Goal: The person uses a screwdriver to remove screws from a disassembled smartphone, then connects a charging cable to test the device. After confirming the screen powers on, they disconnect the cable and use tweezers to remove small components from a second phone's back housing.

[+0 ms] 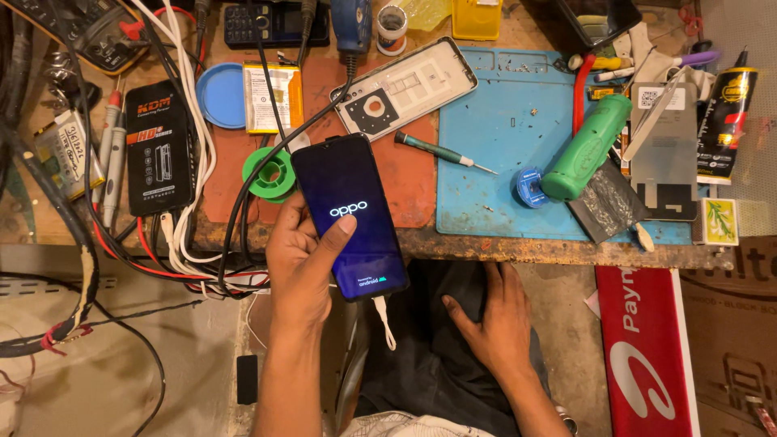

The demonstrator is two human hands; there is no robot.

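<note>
Cluttering worn workbench — tools, cables

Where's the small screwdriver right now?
Head view, centre: the screwdriver lies on the bench, across the blue mat's left edge, right of the lit phone.

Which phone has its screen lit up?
The smartphone held in the left hand is lit. The keypad phone at the bench's far edge is dark, untouched.
</note>
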